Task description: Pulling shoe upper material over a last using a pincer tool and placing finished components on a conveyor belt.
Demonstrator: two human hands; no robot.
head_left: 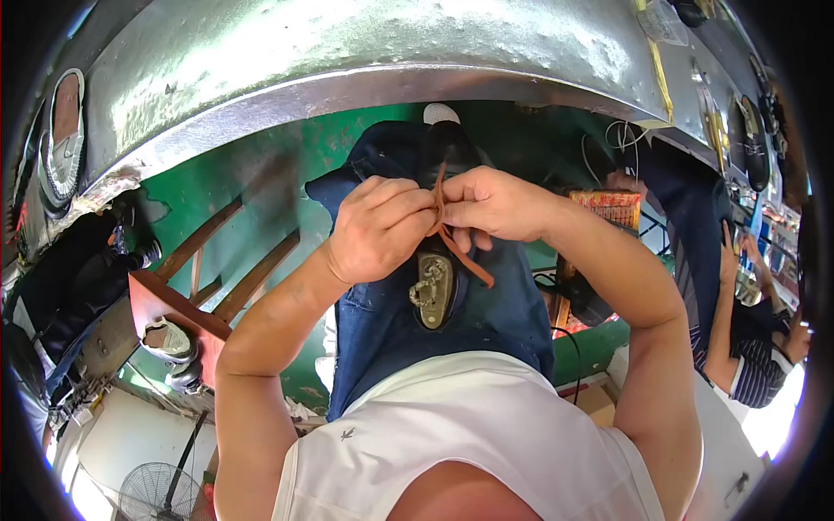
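White shirt point(452, 408) cloth lies nearest, and beyond it the left hand point(382, 227) and right hand point(499, 204) clamp their fingertips on an orange-brown strip point(470, 264) above blue trousers point(508, 317), near what may be a shoe point(432, 306).

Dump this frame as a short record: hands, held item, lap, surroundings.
left hand: fingers pinching a thin orange-brown flexible strip
right hand: pinching the same strip, close to the left hand
strip pose: lower end slants toward the person's right
lap: dark shoe-shaped piece with a lumpy olive face over dark-blue cloth trousers; exact kind unclear
ahead: dented silver metal surface
lower left: round wire-caged fan
right side: another person in a dark striped shirt
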